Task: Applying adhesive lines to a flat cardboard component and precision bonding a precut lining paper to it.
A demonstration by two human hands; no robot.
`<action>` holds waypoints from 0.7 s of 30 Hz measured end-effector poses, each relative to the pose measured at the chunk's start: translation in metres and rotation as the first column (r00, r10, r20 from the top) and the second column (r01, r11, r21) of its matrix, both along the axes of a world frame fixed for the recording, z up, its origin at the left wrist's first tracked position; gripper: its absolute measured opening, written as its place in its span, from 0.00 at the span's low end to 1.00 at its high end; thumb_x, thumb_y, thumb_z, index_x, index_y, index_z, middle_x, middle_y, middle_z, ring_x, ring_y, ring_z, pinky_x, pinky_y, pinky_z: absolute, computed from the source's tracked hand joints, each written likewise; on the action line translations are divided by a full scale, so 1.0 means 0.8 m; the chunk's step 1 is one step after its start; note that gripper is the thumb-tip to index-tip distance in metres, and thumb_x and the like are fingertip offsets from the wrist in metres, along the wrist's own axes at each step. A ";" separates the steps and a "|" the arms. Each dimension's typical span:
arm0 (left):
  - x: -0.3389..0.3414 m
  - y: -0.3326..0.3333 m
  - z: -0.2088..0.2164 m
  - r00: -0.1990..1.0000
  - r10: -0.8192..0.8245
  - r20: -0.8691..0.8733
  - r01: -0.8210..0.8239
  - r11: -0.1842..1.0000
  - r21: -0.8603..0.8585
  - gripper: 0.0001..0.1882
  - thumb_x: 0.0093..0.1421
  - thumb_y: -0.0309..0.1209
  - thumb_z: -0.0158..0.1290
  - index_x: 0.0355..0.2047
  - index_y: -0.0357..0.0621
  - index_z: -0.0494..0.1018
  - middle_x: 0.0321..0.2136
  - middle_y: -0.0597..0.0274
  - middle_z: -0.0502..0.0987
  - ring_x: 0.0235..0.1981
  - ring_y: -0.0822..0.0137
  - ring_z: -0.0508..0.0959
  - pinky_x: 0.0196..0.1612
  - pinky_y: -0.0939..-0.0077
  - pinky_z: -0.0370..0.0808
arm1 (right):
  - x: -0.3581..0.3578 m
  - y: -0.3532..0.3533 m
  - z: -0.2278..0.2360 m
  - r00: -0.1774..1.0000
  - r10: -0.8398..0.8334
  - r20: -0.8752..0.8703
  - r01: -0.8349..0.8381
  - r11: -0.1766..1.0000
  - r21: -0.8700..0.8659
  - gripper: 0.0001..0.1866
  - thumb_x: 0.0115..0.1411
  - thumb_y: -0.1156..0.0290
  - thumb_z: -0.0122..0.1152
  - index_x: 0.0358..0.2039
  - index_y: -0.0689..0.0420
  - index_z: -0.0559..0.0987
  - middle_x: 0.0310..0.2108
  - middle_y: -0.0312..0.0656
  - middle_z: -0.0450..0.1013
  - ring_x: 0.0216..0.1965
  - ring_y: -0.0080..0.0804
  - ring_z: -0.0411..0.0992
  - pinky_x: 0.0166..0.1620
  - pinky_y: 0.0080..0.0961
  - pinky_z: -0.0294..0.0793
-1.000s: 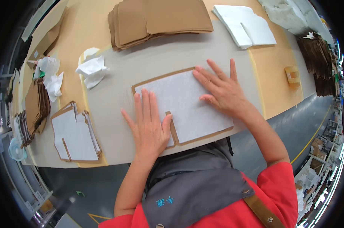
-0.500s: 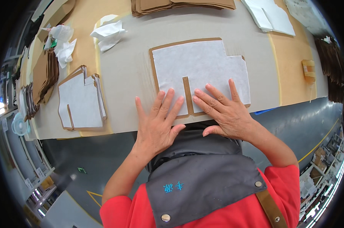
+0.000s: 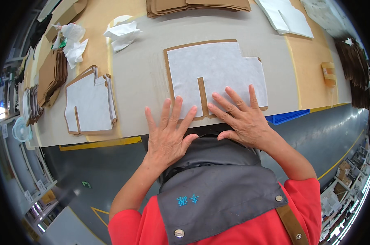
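Left hand [image 3: 166, 136], right hand [image 3: 243, 119] splayed, nothing gripped; white-lined panel [image 3: 224, 67] beneath judged light, pliable; edges beyond hands best pinched.

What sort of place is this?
Probably a workshop or factory floor: the worktable holds a stack of brown sheets and a notched white-and-brown panel, with a yellow-marked grey floor beyond its edge.
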State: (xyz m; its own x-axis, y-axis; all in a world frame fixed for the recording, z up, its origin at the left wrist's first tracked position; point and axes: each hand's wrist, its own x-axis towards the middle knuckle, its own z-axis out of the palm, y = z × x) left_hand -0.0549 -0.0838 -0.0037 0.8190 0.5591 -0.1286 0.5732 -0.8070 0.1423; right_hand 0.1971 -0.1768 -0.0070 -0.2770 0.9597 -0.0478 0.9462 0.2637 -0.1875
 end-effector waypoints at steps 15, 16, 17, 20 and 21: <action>-0.045 -0.009 0.022 0.989 0.129 0.074 -0.127 0.991 -0.035 0.24 0.71 0.51 0.39 0.63 0.66 0.69 0.73 0.48 0.45 0.75 0.47 0.36 0.67 0.34 0.24 | -0.040 0.020 -0.003 0.969 0.182 -0.165 -0.177 0.983 0.047 0.45 0.56 0.28 0.44 0.70 0.36 0.60 0.71 0.26 0.55 0.74 0.35 0.45 0.70 0.67 0.24; -0.049 -0.010 0.023 0.987 0.136 0.083 -0.134 0.991 -0.024 0.24 0.71 0.50 0.39 0.64 0.64 0.68 0.73 0.48 0.46 0.75 0.47 0.37 0.67 0.34 0.24 | -0.034 0.017 0.002 0.969 0.185 -0.163 -0.180 0.983 0.046 0.45 0.56 0.28 0.44 0.70 0.36 0.60 0.71 0.26 0.55 0.74 0.35 0.45 0.70 0.67 0.24; -0.051 -0.010 0.024 0.985 0.141 0.094 -0.140 0.990 -0.015 0.25 0.72 0.50 0.39 0.65 0.62 0.67 0.73 0.49 0.47 0.75 0.48 0.38 0.68 0.34 0.25 | -0.027 0.014 0.008 0.985 0.126 -0.119 -0.122 0.992 0.039 0.45 0.56 0.29 0.44 0.70 0.37 0.60 0.71 0.27 0.54 0.74 0.35 0.45 0.70 0.67 0.24; -0.040 -0.006 0.025 0.980 0.182 0.080 -0.180 0.983 -0.023 0.28 0.72 0.50 0.39 0.67 0.56 0.63 0.73 0.50 0.48 0.75 0.51 0.40 0.68 0.33 0.26 | 0.002 0.010 0.024 0.998 -0.037 -0.041 0.036 0.999 -0.027 0.46 0.57 0.29 0.43 0.71 0.41 0.60 0.72 0.32 0.54 0.74 0.37 0.45 0.70 0.66 0.25; -0.031 -0.005 0.023 0.980 0.176 0.092 -0.173 0.984 -0.033 0.28 0.72 0.50 0.39 0.67 0.56 0.63 0.73 0.50 0.48 0.75 0.51 0.40 0.68 0.33 0.26 | 0.008 0.007 0.022 0.996 -0.089 -0.020 0.089 0.996 -0.030 0.46 0.57 0.29 0.43 0.70 0.42 0.60 0.72 0.32 0.54 0.74 0.37 0.45 0.70 0.66 0.26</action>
